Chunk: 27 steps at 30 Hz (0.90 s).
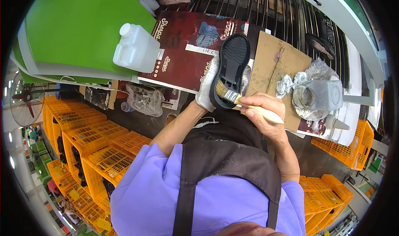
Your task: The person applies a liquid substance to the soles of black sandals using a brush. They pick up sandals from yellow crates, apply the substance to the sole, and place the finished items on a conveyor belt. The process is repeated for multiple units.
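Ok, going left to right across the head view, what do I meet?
Round wire-caged fan, white translucent plastic jug, white-gloved left hand, black ridged shoe sole, bare right hand, translucent grey plastic container.

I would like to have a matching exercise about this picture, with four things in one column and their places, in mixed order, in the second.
1. Brush
2. Black shoe sole
3. White-capped jug
4. Fan

A. In the gloved left hand
B. Near the picture's left edge
C. In the bare right hand
D. Beside the green panel

Pairs: 1-C, 2-A, 3-D, 4-B
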Each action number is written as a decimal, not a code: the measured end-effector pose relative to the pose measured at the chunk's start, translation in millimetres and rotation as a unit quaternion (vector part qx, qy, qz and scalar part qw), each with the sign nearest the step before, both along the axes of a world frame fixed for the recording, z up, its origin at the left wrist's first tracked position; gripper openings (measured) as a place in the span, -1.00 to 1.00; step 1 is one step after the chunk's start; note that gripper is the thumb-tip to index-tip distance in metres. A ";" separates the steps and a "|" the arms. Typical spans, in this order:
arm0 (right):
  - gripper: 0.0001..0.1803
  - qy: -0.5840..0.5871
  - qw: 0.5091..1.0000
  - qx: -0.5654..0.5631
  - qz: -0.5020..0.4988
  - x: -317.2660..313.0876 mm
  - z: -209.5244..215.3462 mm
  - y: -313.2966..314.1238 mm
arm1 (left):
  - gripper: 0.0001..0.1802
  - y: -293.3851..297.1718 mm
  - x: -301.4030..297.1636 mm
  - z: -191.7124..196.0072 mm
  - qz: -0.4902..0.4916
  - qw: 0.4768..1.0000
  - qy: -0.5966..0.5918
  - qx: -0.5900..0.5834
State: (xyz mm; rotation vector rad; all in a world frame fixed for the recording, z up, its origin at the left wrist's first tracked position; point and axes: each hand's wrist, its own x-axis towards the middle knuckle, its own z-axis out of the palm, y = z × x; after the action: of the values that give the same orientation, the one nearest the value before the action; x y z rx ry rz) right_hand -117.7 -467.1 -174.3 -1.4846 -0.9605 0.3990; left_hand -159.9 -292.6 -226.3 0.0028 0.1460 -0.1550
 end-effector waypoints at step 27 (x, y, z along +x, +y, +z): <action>-0.71 0.151 0.926 -0.067 0.339 81.6 27.9 13.5 | -0.54 12.1 -12.3 18.9 -0.252 0.924 0.080 0.277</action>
State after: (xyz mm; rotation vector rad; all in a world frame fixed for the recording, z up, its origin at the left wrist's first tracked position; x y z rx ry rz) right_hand -36.1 -453.6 -146.4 -1.1232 -1.1933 1.1784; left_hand -172.2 -280.4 -207.4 0.5996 0.3493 -0.6255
